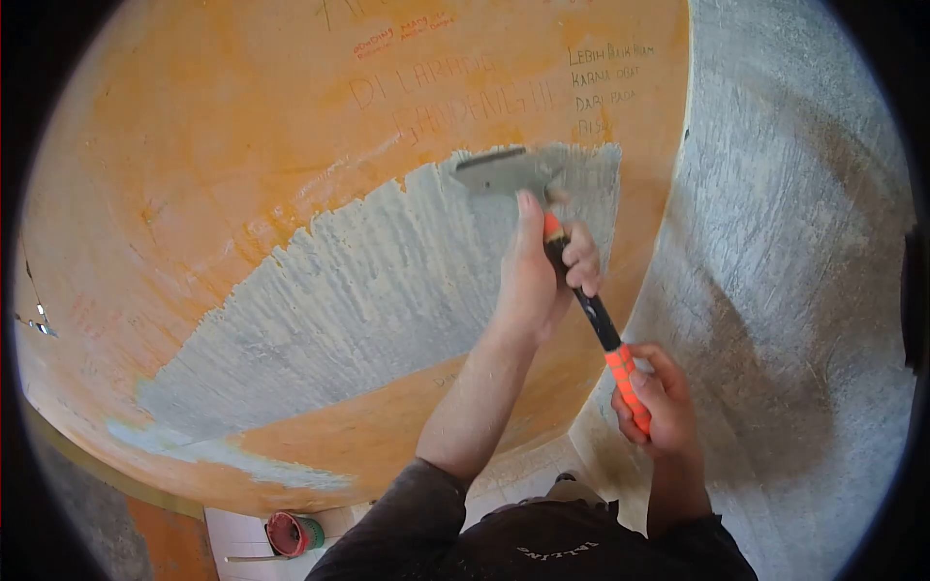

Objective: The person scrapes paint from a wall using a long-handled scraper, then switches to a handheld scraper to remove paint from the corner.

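While your left hand is closed around the black upper part of the scraper, its thumb runs up toward the metal head and its fingers curl round the far side. Your right hand is clamped lower down, on the orange grip, with thumb and fingers wrapped about it.

The scraper runs between your two hands and beyond the left one; its wide blade sits past your left thumb, at the upper edge of the grey patch on the orange wall. You cannot tell for sure whether the blade touches the surface, as the head is partly blurred.

Above the blade you can read faint handwriting, "DI LARANG", with a less clear word under it. To its right, darker writing includes "LEBIH", "KARNA OBAT" and "DARI PADA". Small red writing higher up is too small to read surely. Your dark shirt bears pale letters ending in "LLING".
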A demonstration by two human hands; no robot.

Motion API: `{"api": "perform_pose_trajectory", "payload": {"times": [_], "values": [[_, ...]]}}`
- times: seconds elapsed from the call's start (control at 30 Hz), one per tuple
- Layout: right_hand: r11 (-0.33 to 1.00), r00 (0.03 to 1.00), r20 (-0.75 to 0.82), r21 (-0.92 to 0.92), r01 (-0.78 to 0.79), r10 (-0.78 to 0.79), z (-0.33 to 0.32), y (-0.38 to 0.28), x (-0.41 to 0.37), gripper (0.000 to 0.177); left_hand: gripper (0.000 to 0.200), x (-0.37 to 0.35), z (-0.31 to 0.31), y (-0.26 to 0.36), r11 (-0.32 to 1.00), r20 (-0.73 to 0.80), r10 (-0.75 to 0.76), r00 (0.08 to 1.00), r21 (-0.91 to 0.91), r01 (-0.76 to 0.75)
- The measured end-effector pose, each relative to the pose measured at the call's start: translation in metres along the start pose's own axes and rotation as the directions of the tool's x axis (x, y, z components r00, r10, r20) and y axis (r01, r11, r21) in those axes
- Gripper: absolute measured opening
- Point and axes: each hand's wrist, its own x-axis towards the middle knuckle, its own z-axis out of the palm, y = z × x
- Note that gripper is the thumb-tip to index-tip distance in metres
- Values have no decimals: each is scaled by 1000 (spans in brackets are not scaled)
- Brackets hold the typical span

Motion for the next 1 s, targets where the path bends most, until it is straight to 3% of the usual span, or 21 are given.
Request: {"api": "perform_pose_trajectory", "payload": {"times": [0.07,0.17,0.33,0.4,0.57,0.67,0.8,0.87,1.0], "values": [[995,999,39,101,-10,6,1,-7,4,30,47,0,6,4,1000,-6,-9,1000,3,9],[999,998,35,23,45,-46,-5,7,0,31,46,-6,3,-2,999,-32,-27,999,23,27],[998,998,51,53,19,-22,-9,-1,11,31,46,1,5,1,998,-14,-40,999,44,41],[998,999,35,68,11,-14,-6,-4,10,31,46,8,12,7,998,4,22,1000,66,-22],[992,1000,22,122,-24,21,-3,8,-2,32,47,-3,2,-2,996,-17,-90,996,-21,89],[990,999,35,134,-39,34,-3,-6,3,32,47,4,9,1,998,31,-21,999,59,19],[998,1000,-25,56,-11,13,-7,0,-3,32,47,-2,4,-7,998,-29,-53,998,19,53],[999,1000,23,32,-13,13,-12,-1,-2,31,47,-3,5,-12,999,-57,-25,998,22,26],[996,999,24,74,-42,40,-9,-12,0,31,47,5,11,-7,999,3,19,1000,32,-19]]}}
